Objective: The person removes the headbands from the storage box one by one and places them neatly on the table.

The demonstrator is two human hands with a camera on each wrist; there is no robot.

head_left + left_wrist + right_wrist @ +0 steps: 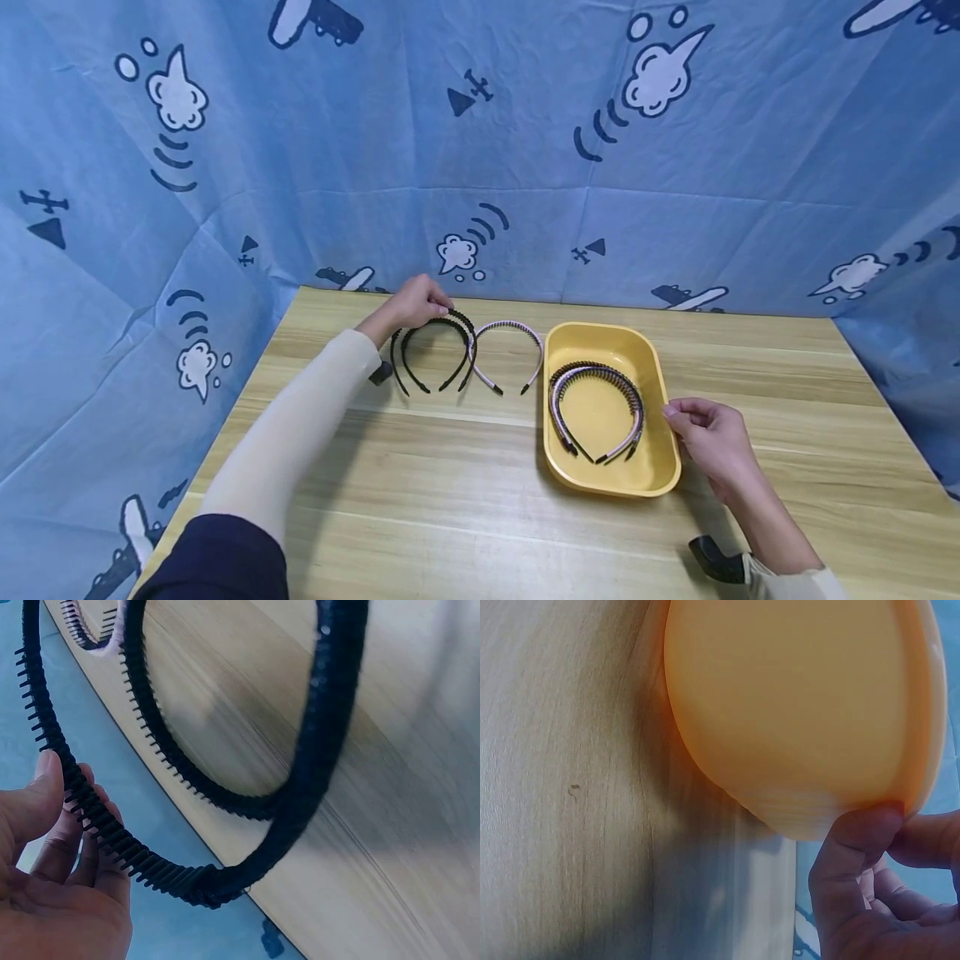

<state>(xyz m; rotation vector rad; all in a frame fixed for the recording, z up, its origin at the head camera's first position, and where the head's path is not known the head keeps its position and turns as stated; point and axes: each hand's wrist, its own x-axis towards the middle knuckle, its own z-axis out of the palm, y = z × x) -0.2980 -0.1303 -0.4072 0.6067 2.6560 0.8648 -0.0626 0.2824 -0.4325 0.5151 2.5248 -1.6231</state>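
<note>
My left hand (412, 302) pinches the top of a black headband (112, 832) between thumb and fingers. The headband has a row of small comb teeth along its inner side. A second black headband (172, 765) lies close behind it on the table. Just right of them rests a pale pink headband (512, 324) with dark teeth. My right hand (716, 442) grips the right rim of a yellow plastic tray (600, 327), thumb and fingers on its edge (930, 750). Inside the tray, several black and pink headbands (596, 371) lie overlapped.
A light wood-grain table (420, 500) lies under everything. Blue patterned cloth (525, 150) hangs behind the table and along its sides. Black wrist mounts show at the left wrist (380, 373) and the right wrist (716, 562).
</note>
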